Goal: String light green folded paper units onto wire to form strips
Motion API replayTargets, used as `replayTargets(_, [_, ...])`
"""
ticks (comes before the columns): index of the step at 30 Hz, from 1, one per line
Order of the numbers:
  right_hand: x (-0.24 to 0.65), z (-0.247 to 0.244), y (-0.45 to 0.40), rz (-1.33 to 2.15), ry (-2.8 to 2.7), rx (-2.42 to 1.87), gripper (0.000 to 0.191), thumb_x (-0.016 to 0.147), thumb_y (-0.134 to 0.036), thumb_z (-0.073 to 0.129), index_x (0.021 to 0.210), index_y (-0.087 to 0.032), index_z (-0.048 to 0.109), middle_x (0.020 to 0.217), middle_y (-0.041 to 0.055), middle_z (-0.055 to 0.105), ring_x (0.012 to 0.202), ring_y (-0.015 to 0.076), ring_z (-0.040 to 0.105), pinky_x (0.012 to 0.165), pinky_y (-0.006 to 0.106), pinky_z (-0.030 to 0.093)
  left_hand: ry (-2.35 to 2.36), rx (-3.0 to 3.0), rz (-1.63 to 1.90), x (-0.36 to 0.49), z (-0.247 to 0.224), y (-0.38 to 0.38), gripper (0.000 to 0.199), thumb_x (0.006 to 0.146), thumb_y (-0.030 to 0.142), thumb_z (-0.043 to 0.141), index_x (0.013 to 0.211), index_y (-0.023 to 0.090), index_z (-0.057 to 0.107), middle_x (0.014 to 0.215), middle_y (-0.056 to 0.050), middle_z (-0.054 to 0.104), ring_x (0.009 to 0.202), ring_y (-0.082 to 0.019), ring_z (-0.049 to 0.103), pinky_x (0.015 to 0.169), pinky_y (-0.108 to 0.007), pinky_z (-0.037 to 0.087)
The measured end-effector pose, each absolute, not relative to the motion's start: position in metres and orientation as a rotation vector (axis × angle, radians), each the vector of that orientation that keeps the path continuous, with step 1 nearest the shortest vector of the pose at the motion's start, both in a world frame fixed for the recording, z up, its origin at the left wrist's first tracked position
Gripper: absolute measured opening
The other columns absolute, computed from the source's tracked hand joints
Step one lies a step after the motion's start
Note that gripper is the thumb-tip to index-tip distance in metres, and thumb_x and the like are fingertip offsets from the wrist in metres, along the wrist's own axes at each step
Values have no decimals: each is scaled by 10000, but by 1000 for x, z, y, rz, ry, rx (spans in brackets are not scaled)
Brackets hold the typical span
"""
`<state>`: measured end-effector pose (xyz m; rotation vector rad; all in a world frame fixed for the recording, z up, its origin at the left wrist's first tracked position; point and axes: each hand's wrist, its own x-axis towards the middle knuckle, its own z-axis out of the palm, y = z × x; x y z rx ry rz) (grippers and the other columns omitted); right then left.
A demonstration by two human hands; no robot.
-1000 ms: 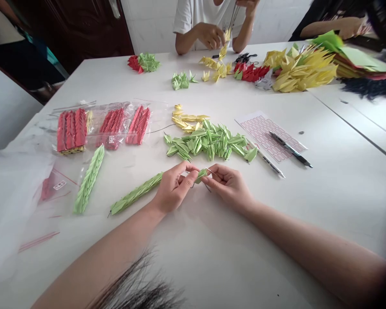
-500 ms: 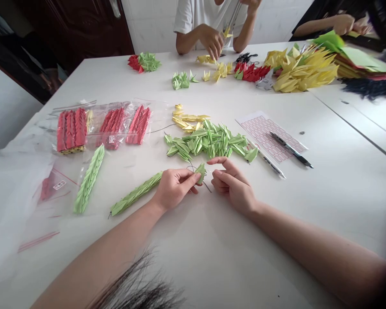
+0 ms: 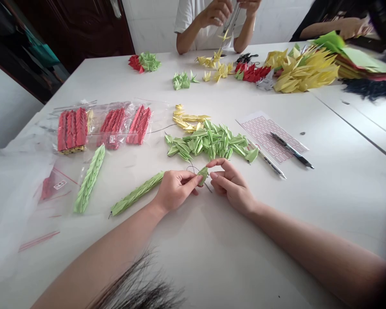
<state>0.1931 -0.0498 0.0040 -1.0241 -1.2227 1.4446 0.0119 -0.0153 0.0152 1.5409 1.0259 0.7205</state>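
Two hands work close together over a white table [image 3: 231, 257] in the head view. The left hand [image 3: 175, 191] is closed on a small green folded paper piece [image 3: 203, 175], pinching it between thumb and fingers, with a dark thread [image 3: 193, 168] looping beside it. The right hand [image 3: 233, 186] is half open, its fingertips [image 3: 219, 164] just beside the piece; whether they touch it is hard to tell. A long green paper column [image 3: 137, 193] lies left of the grip, against the left hand. Beyond the grip sits a heap of green folded pieces [image 3: 209, 143], with yellow folded pieces [image 3: 186, 119] behind it. Further left are red folded pieces [image 3: 72, 131] in clear plastic bags and a second green paper column [image 3: 89, 179]. To the right lie a label sheet [image 3: 263, 137] and a pen [image 3: 291, 150]. Across the table, a co-worker's hands [image 3: 231, 10] are raised above the table edge.
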Motion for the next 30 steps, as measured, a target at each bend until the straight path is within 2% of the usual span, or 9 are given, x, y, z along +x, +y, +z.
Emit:
replayTargets(8, [193,4,-49,1476,-1233,-1035,342,917,-513,601,1027,-220,464,516,-118,330,439,86,209,424,236,148,1034,1487,735,13,14,-16,295,862,398,642,748,141,730,741,-47,741,574,-150,691,565,-221,524])
replayTargets(15, [191,9,-50,1389,-1378,-1084,408,923,-584,563,1040,-199,497,560,-86,417,460,89,272,452,248,214,919,1450,677,10,16,-12,267,878,364,618,796,135,728,783,-53,743,615,-142,690,610,-226,529])
replayTargets(20, [190,5,-52,1163,-1549,-1151,275,989,-457,490,1040,-188,517,593,-58,487,486,96,349,498,249,290,876,1414,676,10,20,-12,267,828,370,679,702,135,693,733,-48,729,620,-144,677,612,-237,542])
replayTargets(24, [190,1,-52,945,-1654,-1218,144,981,-305,466,990,-185,544,618,-35,528,525,107,437,516,239,335,887,1352,644,12,21,-12,320,762,440,754,719,126,711,730,-68,741,619,-153,671,617,-253,551])
replayTargets(30, [190,-1,-53,686,-1744,-1248,140,968,-242,456,1004,-192,582,626,-26,560,489,98,428,487,231,328,864,1341,602,8,18,-10,413,767,525,742,753,112,737,743,-95,756,597,-140,652,608,-246,532])
